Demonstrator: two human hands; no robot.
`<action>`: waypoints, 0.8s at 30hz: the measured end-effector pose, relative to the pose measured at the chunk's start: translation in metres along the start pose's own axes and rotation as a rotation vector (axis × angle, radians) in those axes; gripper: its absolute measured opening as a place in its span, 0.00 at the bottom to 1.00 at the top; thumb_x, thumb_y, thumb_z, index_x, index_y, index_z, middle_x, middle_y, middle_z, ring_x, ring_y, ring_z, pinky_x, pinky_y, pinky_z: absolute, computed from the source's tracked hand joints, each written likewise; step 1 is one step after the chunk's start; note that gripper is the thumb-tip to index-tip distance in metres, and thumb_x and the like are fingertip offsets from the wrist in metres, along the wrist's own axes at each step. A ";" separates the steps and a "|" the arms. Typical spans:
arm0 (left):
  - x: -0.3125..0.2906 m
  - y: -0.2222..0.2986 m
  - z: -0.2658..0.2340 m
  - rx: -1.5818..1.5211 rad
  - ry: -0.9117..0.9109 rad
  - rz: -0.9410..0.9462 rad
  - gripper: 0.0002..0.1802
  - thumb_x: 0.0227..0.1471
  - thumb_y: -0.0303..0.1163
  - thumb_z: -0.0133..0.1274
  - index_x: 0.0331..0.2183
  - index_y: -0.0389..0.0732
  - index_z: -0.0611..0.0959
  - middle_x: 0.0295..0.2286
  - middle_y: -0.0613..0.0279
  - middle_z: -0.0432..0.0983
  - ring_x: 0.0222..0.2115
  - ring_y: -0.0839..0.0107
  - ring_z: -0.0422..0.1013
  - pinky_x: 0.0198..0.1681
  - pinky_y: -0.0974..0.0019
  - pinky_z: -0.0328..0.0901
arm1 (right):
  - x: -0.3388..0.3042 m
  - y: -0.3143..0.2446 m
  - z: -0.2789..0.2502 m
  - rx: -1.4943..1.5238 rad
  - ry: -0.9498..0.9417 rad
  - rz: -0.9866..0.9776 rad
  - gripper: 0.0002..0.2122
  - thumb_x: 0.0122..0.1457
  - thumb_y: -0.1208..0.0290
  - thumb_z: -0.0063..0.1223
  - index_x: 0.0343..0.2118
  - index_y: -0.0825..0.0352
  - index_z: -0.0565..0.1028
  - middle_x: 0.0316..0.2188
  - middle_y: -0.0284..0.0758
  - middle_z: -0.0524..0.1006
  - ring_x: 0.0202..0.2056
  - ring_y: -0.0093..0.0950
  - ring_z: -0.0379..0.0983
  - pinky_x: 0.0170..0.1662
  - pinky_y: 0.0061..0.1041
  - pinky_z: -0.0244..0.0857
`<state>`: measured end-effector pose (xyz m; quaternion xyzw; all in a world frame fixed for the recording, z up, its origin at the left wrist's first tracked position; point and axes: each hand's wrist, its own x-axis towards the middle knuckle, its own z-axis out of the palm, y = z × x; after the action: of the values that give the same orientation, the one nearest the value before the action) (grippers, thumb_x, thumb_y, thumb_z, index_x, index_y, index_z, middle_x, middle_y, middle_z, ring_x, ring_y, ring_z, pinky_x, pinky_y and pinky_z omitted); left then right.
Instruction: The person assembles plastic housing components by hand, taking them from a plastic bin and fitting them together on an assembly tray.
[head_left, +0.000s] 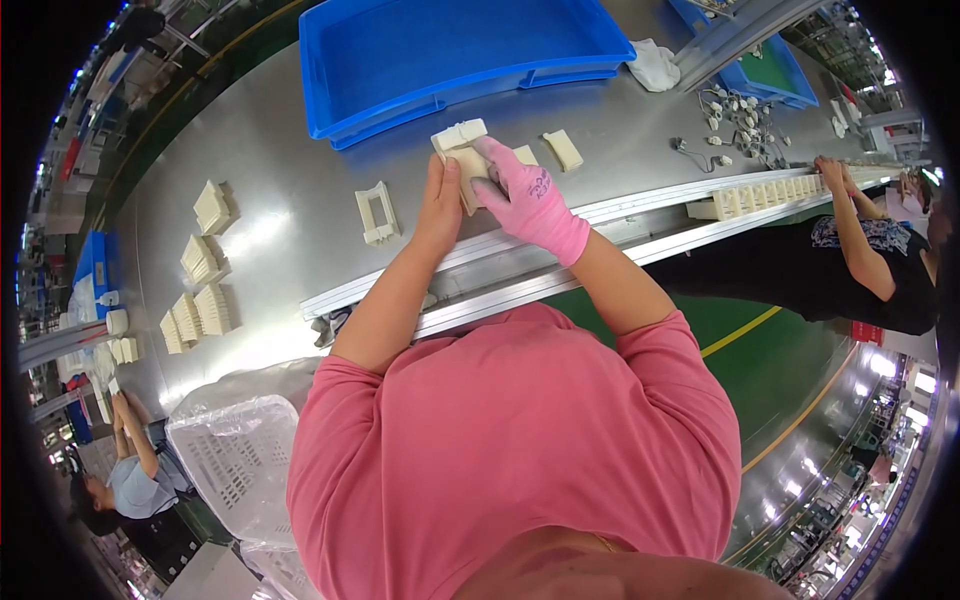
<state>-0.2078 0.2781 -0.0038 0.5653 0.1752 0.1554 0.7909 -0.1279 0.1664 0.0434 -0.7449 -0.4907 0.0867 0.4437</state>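
Note:
Between my two hands, over the metal bench, is a cream plastic housing (pixel 468 170) with a raised white end piece (pixel 460 134). My bare left hand (pixel 438 205) grips its left side, fingers pointing up along the edge. My right hand (pixel 528 200), in a pink glove with greyish fingertips, closes on its right side, thumb and fingers against the part. To the left lies a cream rectangular frame (pixel 377 213) with an open middle. Just right of my gloved hand are a small cream block (pixel 564 151) and another cream part (pixel 525 155), partly hidden by the glove.
A large blue bin (pixel 470 85) stands beyond my hands. Several stacks of cream parts (pixel 212 308) sit on the left. Small cabled pieces (pixel 740 125) lie at the right, near a white cloth (pixel 655 66). A metal rail (pixel 600 225) edges the bench. Co-workers sit on both sides.

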 end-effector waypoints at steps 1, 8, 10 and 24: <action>0.002 -0.003 0.000 -0.039 0.005 -0.011 0.21 0.56 0.43 0.32 0.48 0.44 0.59 0.41 0.63 0.63 0.42 0.72 0.62 0.44 0.69 0.59 | 0.000 -0.002 -0.002 0.019 -0.041 0.016 0.21 0.49 0.75 0.47 0.48 0.67 0.59 0.17 0.33 0.66 0.18 0.25 0.64 0.23 0.20 0.58; -0.008 0.015 0.013 -0.169 -0.135 -0.190 0.21 0.52 0.37 0.42 0.45 0.40 0.60 0.34 0.54 0.67 0.30 0.66 0.71 0.24 0.69 0.67 | 0.007 -0.006 -0.038 0.319 -0.273 0.191 0.21 0.49 0.74 0.45 0.49 0.67 0.60 0.25 0.33 0.70 0.23 0.23 0.66 0.29 0.18 0.60; -0.008 0.017 0.014 -0.164 -0.189 -0.211 0.21 0.51 0.38 0.42 0.44 0.39 0.61 0.32 0.53 0.68 0.28 0.64 0.72 0.21 0.68 0.66 | 0.009 0.008 -0.041 -0.081 0.206 -0.226 0.24 0.47 0.72 0.47 0.49 0.67 0.60 0.34 0.35 0.69 0.32 0.24 0.66 0.38 0.20 0.61; 0.030 0.019 -0.112 1.675 -0.248 0.403 0.16 0.37 0.23 0.46 0.33 0.44 0.78 0.41 0.55 0.66 0.43 0.57 0.61 0.45 0.57 0.55 | -0.062 0.056 -0.135 -0.388 -0.215 0.679 0.21 0.41 0.58 0.52 0.35 0.68 0.68 0.38 0.43 0.70 0.40 0.39 0.66 0.42 0.32 0.59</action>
<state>-0.2326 0.3911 -0.0219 0.9943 0.0408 0.0497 0.0853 -0.0465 0.0314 0.0624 -0.9212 -0.2676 0.2118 0.1872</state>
